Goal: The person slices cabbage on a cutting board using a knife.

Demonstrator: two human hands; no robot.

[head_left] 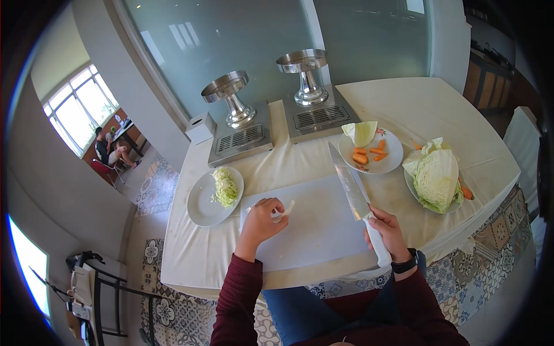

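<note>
My left hand (264, 220) is over the left part of the white cutting board (314, 230), its fingers closed on a few pale cabbage shreds (287, 211). My right hand (388, 232) grips the white handle of a large knife (351, 187), whose blade points away from me over the board's right edge. Left of the board, shredded cabbage (224, 187) lies on a white plate (199, 205). Beyond the knife, a plate (389, 164) holds carrot pieces (360, 157) and a cabbage chunk (360, 134). A large cut cabbage (437, 177) rests on another plate at the right.
Two metal stands (239, 115) (310, 95) on drip trays are at the table's back, beside a white tissue box (201, 127). A dark chair (98, 288) stands at the lower left. A person (104, 147) sits far off near a window.
</note>
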